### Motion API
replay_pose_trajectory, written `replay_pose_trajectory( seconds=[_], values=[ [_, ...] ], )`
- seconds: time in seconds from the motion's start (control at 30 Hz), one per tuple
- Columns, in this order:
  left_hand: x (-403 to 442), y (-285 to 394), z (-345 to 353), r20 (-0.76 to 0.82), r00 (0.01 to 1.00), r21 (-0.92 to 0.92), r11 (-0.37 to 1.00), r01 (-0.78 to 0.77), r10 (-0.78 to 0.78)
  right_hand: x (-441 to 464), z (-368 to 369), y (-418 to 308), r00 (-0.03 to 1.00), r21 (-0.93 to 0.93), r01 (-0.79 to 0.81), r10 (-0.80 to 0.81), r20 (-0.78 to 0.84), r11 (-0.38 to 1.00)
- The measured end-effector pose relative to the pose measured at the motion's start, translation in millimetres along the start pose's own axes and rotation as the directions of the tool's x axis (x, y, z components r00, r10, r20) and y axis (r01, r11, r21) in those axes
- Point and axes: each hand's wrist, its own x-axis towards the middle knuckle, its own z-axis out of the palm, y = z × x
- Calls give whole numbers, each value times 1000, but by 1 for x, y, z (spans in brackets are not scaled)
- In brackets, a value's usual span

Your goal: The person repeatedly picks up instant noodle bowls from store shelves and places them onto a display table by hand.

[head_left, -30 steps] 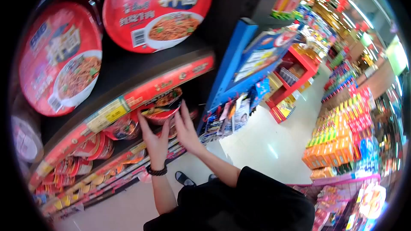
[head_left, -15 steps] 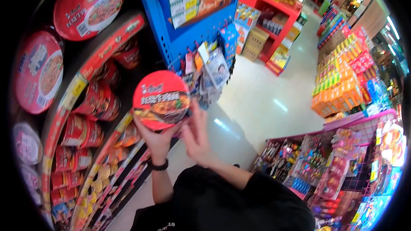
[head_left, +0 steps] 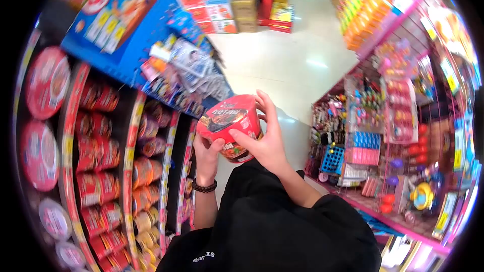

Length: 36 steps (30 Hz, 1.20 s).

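A red instant noodle tub with a dark food picture on its lid is held between both hands in front of the body, tilted. My left hand, with a dark beaded bracelet on the wrist, grips its lower left side, thumb at the front. My right hand wraps round its right side, with the thumb across the front and the fingers behind. Nearest on the left are shelves of similar red tubs.
Orange and yellow tubs fill the neighbouring shelf. A blue display panel with hanging packets stands at the upper left. On the right is a pink wire rack of small goods. Cartons stand beyond the tiled floor.
The tub has come away from the shelf and closer to the body, now tilted with its side showing. My right hand has gone from beside it to gripping it. The view has turned right.
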Motion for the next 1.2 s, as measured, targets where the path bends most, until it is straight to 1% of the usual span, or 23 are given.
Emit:
replay_pose_trajectory(
  seconds=[0.1, 0.13, 0.2, 0.23, 0.27, 0.3, 0.37, 0.5, 0.53, 0.6, 0.7, 0.8, 0.9, 0.93, 1.03, 1.07, 1.13, 1.17, 1.2],
  values=[
    [20, -10, 26, 130, 990, 32, 998, 54, -58, 6, -23, -8, 992, 172, -97, 108, -60, 980],
    [27, -15, 32, 164, 984, 35, 997, 70, -75, 11, -29, -6, 991, 154, -85, 99, -89, 984],
    [46, -25, 41, 225, 971, 67, 995, 71, -84, 20, -41, 13, 979, 132, -122, 141, -145, 984],
    [56, -33, 46, 244, 965, 47, 995, 89, -98, 26, -47, 24, 973, 121, -139, 158, -166, 983],
    [68, -41, 50, 258, 960, 25, 994, 108, -110, 33, -52, 33, 970, 77, -114, 128, -206, 990],
    [79, -46, 55, 268, 956, 3, 992, 125, -122, 41, -58, 36, 969, 90, -123, 139, -203, 988],
    [102, -48, 62, 295, 942, 21, 987, 161, -160, 61, -71, 39, 968, 117, -145, 166, -190, 982],
    [156, -53, 71, 336, 923, -28, 978, 207, -186, 109, -84, 46, 940, 245, -242, 290, -180, 939],
    [167, -54, 70, 336, 921, -26, 975, 220, -199, 122, -85, 49, 953, 228, -209, 251, -171, 951],
    [190, -56, 67, 328, 920, -25, 971, 237, -216, 145, -84, 52, 956, 226, -217, 254, -148, 949],
    [225, -56, 64, 361, 900, -70, 955, 287, -244, 179, -81, 60, 954, 183, -245, 270, -129, 952],
    [256, -60, 60, 364, 904, -112, 953, 282, -225, 211, -81, 68, 951, 152, -288, 301, -75, 946],
    [281, -67, 58, 364, 906, -131, 952, 278, -214, 239, -78, 75, 957, 140, -272, 283, -63, 952],
    [288, -72, 57, 367, 902, -121, 950, 289, -227, 245, -79, 81, 941, 184, -322, 335, -42, 929],
    [303, -74, 63, 365, 894, -104, 943, 316, -259, 261, -75, 77, 915, 265, -351, 389, -105, 898],
    [309, -76, 66, 370, 890, -99, 941, 323, -266, 266, -77, 88, 934, 210, -300, 331, -136, 931],
    [322, -83, 75, 369, 892, -85, 946, 313, -261, 274, -85, 96, 895, 397, -357, 432, -114, 846],
    [329, -82, 81, 368, 891, -48, 952, 303, -265, 280, -88, 100, 874, 485, -382, 478, -88, 787],
    [336, -82, 88, 373, 893, -67, 953, 296, -251, 287, -92, 102, 865, 505, -400, 497, -68, 765]
  ],
)
